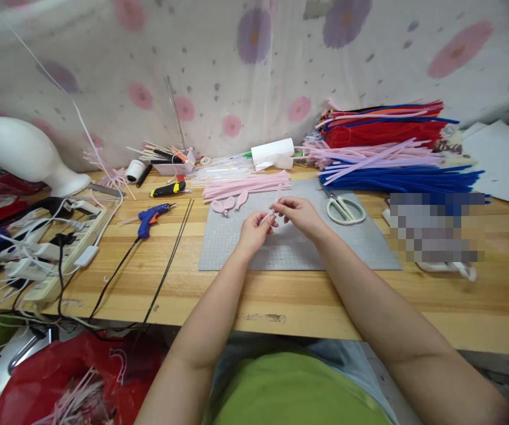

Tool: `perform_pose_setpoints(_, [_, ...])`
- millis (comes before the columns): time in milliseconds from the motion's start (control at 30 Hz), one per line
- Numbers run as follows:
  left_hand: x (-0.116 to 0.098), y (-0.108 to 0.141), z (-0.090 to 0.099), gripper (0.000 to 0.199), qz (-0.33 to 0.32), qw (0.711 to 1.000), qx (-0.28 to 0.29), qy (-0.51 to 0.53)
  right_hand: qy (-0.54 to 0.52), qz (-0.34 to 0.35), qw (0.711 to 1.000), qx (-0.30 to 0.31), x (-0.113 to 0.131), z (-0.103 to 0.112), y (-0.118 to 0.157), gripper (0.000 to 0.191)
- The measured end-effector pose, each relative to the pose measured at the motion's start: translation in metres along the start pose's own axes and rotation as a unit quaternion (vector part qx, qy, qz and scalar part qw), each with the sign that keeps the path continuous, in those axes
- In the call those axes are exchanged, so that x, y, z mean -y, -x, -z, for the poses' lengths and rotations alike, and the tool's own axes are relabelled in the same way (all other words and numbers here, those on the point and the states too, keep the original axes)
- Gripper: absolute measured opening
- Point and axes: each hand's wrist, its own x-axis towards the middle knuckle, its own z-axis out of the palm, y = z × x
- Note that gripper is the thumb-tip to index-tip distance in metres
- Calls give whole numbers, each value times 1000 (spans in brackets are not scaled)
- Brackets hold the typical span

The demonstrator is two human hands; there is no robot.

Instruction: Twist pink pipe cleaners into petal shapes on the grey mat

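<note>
Over the grey cutting mat my two hands meet at a pale pink pipe cleaner, one end of which sticks up between them. My left hand is closed on its lower part, fingertips pinched. From the other side my right hand pinches it with thumb and forefinger. Just beyond my left hand lie small pink leaf-shaped loops on the mat. A bundle of pink pipe cleaners rests along the mat's far edge. Scissors with pale green handles lie right of my right hand.
A blue glue gun and long thin dark rods lie left of the mat. Further left is a power strip with tangled cables. Blue pipe cleaners are stacked at back right. A red bag sits below the table edge.
</note>
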Motion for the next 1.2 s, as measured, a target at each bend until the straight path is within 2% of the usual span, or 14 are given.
perform_pose_setpoints(100, [-2,1,2,20,-6,1000,12,-8,16,13,1000,9,1,5,0,23])
perform_pose_setpoints(367, [-3,3,3,17,40,997,60,-16,146,75,986,36,6,7,0,16])
perform_pose_setpoints(567, [-5,5,4,9,76,992,105,-6,181,124,967,131,8,9,2,16])
perform_pose_setpoints(667, [-4,5,3,12,81,991,106,-13,171,120,964,163,8,9,2,17])
perform_pose_setpoints(733, [-2,3,1,18,65,994,83,11,126,92,979,135,7,8,1,17])
perform_pose_setpoints(867, [1,-2,1,29,16,996,-3,82,28,45,998,24,1,4,-1,24])
perform_pose_setpoints(1067, [3,-6,5,52,-6,996,-35,87,-3,7,999,50,-9,-8,-2,26])
perform_pose_setpoints(1200, [6,-7,7,51,-20,998,-23,62,-51,-36,997,50,-14,-12,-4,28])
